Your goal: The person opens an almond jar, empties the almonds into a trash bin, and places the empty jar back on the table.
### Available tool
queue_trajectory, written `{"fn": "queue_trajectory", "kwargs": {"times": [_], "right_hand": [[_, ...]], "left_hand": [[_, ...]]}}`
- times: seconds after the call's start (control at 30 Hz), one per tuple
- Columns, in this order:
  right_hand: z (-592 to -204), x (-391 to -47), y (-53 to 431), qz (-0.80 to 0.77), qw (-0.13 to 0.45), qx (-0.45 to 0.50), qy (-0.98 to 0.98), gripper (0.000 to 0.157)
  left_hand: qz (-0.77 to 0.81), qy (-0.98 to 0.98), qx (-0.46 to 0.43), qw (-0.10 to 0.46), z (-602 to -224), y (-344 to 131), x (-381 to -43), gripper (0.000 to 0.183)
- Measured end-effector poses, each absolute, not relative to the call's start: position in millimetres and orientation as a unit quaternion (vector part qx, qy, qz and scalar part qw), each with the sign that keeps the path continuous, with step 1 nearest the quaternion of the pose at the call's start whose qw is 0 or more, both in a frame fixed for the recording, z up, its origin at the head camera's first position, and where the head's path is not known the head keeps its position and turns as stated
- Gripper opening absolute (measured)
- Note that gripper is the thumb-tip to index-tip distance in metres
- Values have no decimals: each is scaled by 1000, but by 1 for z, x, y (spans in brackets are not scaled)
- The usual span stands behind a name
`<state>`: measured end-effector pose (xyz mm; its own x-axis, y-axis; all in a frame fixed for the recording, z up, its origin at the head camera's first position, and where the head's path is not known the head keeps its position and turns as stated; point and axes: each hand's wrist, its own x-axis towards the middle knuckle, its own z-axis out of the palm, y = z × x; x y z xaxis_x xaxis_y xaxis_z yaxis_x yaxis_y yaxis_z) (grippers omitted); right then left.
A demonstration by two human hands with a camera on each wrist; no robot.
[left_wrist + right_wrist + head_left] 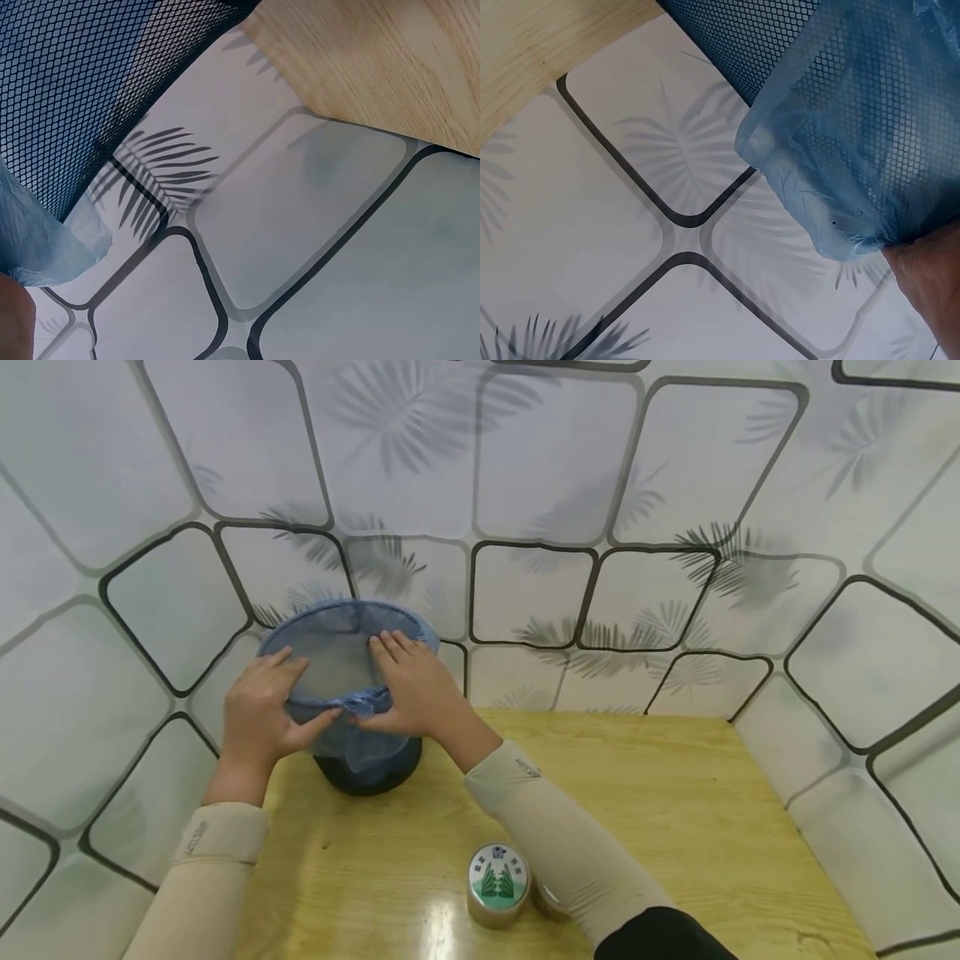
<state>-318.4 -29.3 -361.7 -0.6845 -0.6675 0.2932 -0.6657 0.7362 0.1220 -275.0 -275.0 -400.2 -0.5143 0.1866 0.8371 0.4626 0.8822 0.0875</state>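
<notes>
A black mesh wastebasket (367,778) stands at the table's back left, lined with a translucent blue trash bag (330,660) folded over its rim. My left hand (262,710) holds the bagged rim on the left, fingers over the top and thumb along the front. With my right hand (412,689) I hold the bag at the front right, fingers reaching inside, thumb outside by a bunched fold. In the right wrist view the bag (832,150) hangs loosely over the mesh. The left wrist view shows the bag's loose edge (56,244) beside the mesh (82,82).
A round container (498,885) with a white and green lid stands near the front of the wooden table (637,810). A second container (551,906) is partly hidden by the right sleeve. Patterned walls (555,597) rise behind and beside the table.
</notes>
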Motion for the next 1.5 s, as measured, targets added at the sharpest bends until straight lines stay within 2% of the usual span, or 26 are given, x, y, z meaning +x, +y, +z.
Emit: {"fn": "queue_trajectory", "kwargs": {"times": [0.33,0.67,1.1,1.5], "right_hand": [[-366,-311,-20,14,167,358,-918,118],[-367,-308,-5,21,161,342,-925,118],[-363,-300,12,20,188,336,-923,115],[-368,-291,31,41,211,325,-921,117]], "left_hand": [[-162,-863,-195,437,-407,-267,-275,115],[-155,-852,-215,452,-406,-252,-275,112],[-154,-853,-214,451,-405,-236,-277,112],[-148,-838,-226,473,-406,-215,-274,108]]}}
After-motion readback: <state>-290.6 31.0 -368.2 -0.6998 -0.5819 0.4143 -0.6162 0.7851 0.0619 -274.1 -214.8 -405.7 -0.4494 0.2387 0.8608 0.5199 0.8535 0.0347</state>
